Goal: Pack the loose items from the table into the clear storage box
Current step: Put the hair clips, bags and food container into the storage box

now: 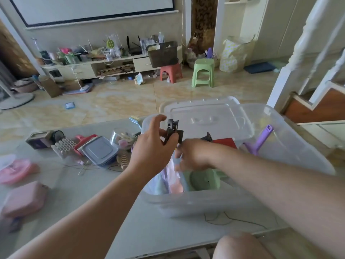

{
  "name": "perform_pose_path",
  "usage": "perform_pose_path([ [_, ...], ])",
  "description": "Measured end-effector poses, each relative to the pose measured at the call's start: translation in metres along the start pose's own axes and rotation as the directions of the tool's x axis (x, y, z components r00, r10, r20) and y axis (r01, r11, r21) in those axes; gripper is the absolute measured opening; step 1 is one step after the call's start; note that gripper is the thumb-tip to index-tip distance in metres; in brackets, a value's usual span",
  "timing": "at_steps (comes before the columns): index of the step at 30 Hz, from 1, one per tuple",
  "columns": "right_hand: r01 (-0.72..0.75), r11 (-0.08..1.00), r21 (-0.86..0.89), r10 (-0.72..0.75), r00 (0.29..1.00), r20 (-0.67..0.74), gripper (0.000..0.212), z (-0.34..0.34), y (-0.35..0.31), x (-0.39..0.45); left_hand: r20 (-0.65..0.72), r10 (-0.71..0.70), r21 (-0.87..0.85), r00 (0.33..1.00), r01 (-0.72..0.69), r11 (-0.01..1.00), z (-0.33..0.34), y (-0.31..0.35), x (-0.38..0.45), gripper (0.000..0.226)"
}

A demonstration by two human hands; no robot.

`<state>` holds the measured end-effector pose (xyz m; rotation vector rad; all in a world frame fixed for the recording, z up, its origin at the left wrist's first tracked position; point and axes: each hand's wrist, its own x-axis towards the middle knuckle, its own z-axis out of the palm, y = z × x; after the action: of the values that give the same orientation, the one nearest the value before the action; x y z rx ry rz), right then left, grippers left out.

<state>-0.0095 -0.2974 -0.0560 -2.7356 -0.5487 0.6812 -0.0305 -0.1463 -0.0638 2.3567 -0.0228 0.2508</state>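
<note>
While gripping a black hair claw clip (172,130) between thumb and curled fingers, left hand (153,146) hovers over the near-left corner of the clear storage box (196,202). Right hand (194,155) just beside it, fingers curled down into the box; blurred, cannot tell whether pinching anything. Something pale blue (177,160) at its fingertips, unidentifiable.

Box on the table (149,230), right of centre, open. Lid (205,116) propped against the far rim. Already inside: green item (203,181) near the front wall, purple handled tool (261,140) leaning at the right, red flat item (225,143), dark clip-like piece (207,137), crumpled pale bag (166,182) at front left.

Loose on the table, left of the box: blue-grey lidded container (99,151) lying over a red-rimmed one (84,142), white honeycomb rack (62,146), small clear bowl of bits (122,140), tan claw clip (123,159), blue comb-like piece (135,120), purple tin (38,141) touching a black round item (57,136). Farther left, well apart: pink round item (15,171), pink pouch (25,199). Thin dark wire (233,220) on the table in front of the box.
</note>
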Motion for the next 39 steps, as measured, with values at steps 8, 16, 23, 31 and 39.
perform_pose_path([
  [8,0.342,0.853,0.394,-0.132,0.872,-0.471,0.060,-0.032,0.022,-0.024,-0.014,0.020,-0.087,1.000,-0.022,0.996,-0.007,0.002,-0.005,0.039],
  [16,0.430,0.900,-0.076,-0.403,0.752,-0.522,0.040,-0.040,0.012,0.004,-0.086,-0.120,-0.284,0.989,0.091,0.955,-0.013,-0.005,-0.002,0.040],
  [23,0.024,0.978,-0.205,-0.117,0.882,-0.456,0.028,-0.017,0.037,0.069,-0.145,-0.093,-0.175,0.985,0.067,0.982,-0.009,-0.012,-0.002,0.055],
  [31,0.064,0.920,-0.387,-0.233,0.882,-0.410,0.019,0.030,0.036,0.122,-0.056,0.020,-0.019,0.998,-0.021,1.000,0.002,-0.024,0.010,0.047],
  [39,-0.010,0.995,-0.102,-0.032,0.914,-0.404,0.023,0.008,0.031,0.095,-0.100,0.050,-0.147,0.994,-0.064,0.987,-0.004,-0.016,0.004,0.043],
])
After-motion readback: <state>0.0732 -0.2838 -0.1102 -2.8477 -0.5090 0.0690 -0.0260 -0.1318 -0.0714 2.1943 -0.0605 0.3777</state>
